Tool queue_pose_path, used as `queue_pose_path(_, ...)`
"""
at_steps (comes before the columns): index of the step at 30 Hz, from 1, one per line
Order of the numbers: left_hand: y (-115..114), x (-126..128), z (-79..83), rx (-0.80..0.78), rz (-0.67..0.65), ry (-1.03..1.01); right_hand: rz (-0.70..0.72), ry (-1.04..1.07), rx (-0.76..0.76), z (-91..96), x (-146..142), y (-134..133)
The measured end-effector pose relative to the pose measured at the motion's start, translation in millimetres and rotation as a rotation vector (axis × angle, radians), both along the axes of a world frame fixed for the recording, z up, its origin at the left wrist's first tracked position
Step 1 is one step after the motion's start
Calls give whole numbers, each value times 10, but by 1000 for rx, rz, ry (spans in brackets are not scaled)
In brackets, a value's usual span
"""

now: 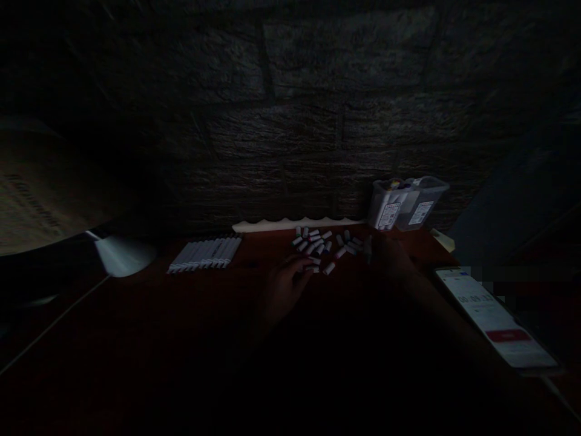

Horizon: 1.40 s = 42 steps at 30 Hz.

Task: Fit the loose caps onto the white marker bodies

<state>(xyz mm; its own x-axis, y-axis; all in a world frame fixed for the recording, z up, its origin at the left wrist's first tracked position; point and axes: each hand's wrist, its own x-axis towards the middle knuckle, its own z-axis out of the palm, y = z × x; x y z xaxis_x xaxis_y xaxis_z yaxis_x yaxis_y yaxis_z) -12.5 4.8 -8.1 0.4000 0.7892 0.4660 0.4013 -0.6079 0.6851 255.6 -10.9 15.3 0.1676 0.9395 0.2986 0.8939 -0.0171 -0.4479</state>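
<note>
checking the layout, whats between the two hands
In the head view, several short pale cylinders lie scattered on the tabletop between the left hand and the right hand.

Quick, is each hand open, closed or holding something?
Left hand: fingers at a cap, grip unclear.
Right hand: too dark to tell.

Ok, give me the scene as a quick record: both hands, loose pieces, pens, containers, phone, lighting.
left hand: at near edge of loose pieces; grip unclear
right hand: in front of containers; too dark to read
loose pieces: small pale cylinders, scattered
pens: white, in a row, left
containers: two, clear, by the wall
phone: right, screen lit
lighting: very dim
</note>
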Motion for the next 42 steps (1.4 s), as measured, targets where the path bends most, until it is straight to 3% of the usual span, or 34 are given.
queue_pose_path(2, -40, 6, 35, -99, 7, -79, 96, 166, 54, 82, -115, -38)
queue_pose_path(6, -117, 23, 132, -401, -103, -235, 501, 752, 157, 186, -490, -188)
queue_pose_path(8, -148, 32, 179, -536, -169, -312, 546, 811, 188, 181, -660, -269)
queue_pose_path(11, -187, 39, 226, -599, -244, -357, 565, 818, 229, 160, -790, -348)
queue_pose_path(14, -211, 38, 235, -575, -303, -371, 581, 871, 243, 170, -815, -375)
queue_pose_path(21, -247, 28, 233, -462, -275, -299, 631, 1007, 125, 254, -846, -408)
queue_pose_path(25, -262, 20, 242, -342, -245, -202, 415, 942, 302, 354, -769, -387)
queue_pose_path(28, -257, 9, 230, -227, -147, -110, 283, 895, 365, 391, -710, -363)
queue_pose_path(33, -244, 4, 231, -9, -139, 0, 282, 846, 336, 366, -744, -381)
queue_pose_path(42, -252, 36, 174, 32, -20, -4, 383, 679, 406, 384, -787, -444)
